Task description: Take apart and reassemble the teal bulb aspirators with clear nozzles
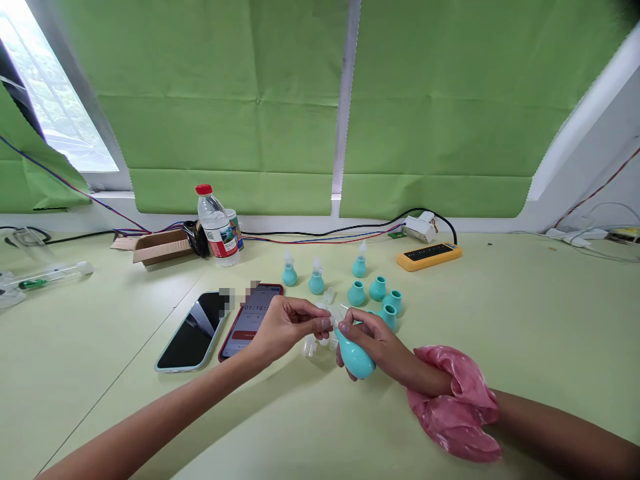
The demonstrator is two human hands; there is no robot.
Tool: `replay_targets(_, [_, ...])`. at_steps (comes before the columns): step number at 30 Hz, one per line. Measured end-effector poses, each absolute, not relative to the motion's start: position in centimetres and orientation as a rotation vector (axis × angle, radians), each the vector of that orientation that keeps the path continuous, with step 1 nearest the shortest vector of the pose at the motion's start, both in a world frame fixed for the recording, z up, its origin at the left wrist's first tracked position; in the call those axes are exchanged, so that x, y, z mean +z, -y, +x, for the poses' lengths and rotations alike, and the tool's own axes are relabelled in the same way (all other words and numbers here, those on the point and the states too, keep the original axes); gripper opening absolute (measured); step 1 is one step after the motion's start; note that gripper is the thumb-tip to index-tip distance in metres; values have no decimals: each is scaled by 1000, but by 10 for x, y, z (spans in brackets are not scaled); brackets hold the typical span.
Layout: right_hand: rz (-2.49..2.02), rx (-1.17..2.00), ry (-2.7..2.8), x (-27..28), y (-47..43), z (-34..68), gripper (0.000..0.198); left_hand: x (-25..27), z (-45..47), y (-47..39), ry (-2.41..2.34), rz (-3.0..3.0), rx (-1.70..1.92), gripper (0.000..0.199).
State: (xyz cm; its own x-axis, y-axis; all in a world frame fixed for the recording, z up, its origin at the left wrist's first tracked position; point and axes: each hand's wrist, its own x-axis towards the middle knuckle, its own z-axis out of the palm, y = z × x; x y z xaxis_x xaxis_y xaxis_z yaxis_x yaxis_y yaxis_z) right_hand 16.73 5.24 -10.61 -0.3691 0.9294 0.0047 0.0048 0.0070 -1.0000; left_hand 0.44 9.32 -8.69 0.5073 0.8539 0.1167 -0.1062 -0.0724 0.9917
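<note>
My right hand (pixel 370 337) wraps round a glossy teal rubber bulb (pixel 357 359), tilted with its round end toward me. Fingers of my left hand (pixel 296 323) pinch a clear plastic nozzle (pixel 333 318) at the bulb's neck; whether it is seated in the neck is hidden by the fingers. Just beyond my hands stand several small open teal bulbs (pixel 378 288), partly behind my right hand. Three more, such as this small teal bulb (pixel 316 282), carry clear tips. Loose clear plastic pieces (pixel 310 345) lie beneath my left hand.
Left of my hands lie a dark phone (pixel 193 333) and a red-cased phone (pixel 250 340) with a timer. Behind are a water bottle (pixel 219 230), a cardboard tray (pixel 164 248), cables and a yellow power strip (pixel 429 257). A pink scrunchie (pixel 457 407) circles my right forearm.
</note>
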Motion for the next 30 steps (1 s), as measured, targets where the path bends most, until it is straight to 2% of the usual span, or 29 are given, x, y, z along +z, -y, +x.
replay_targets(6, [-1096, 1317, 1558, -107, -47, 167, 31, -86, 6, -89, -760, 1410, 948, 13])
replay_targets(16, [-1070, 1326, 1450, -114, -55, 165, 33, -91, 8, -87, -843, 1437, 983, 20])
replay_targets(22, [-1170, 1065, 1546, -118, -54, 166, 30, -93, 7, -84, -891, 1598, 933, 22])
replay_targets(30, [-1274, 522, 1809, -114, -50, 168, 21, -86, 7, -78, -888, 1531, 915, 21])
